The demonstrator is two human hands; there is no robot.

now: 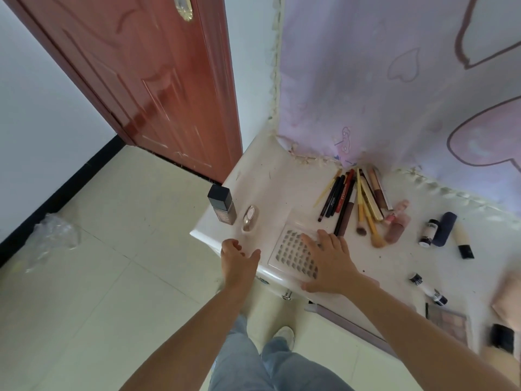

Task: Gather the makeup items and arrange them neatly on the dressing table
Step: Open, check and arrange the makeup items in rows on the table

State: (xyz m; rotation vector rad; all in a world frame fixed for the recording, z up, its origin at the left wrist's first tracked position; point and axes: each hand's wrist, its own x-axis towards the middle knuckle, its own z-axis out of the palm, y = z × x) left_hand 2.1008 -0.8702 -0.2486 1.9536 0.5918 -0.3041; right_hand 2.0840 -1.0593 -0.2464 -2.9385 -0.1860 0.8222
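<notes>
- The right hand (328, 259) lies flat, fingers spread, on the clear lash tray (293, 253) at the 6 o'clock edge of the dressing table (270, 182).
- The left hand (238, 253) hovers at the tray's 9 o'clock, fingers loosely curled, holding nothing.
- Risk: the tray sits near the rim; a sideways push could slide it off.
- The foundation bottle (222, 204) stands at the 9 o'clock corner; a brushing wrist could topple it.
- Pencils and brushes (352, 201) lie grouped at 12 o'clock.

- One clear lash tray (293, 255).
- One square-capped foundation bottle (222, 205), left of tray.
- One small oval compact (248, 218) beside bottle.
- Two eyeshadow palettes (451, 324) right of tray.
- Brushes and pencils (352, 201) behind tray: bunched, count unclear.
</notes>
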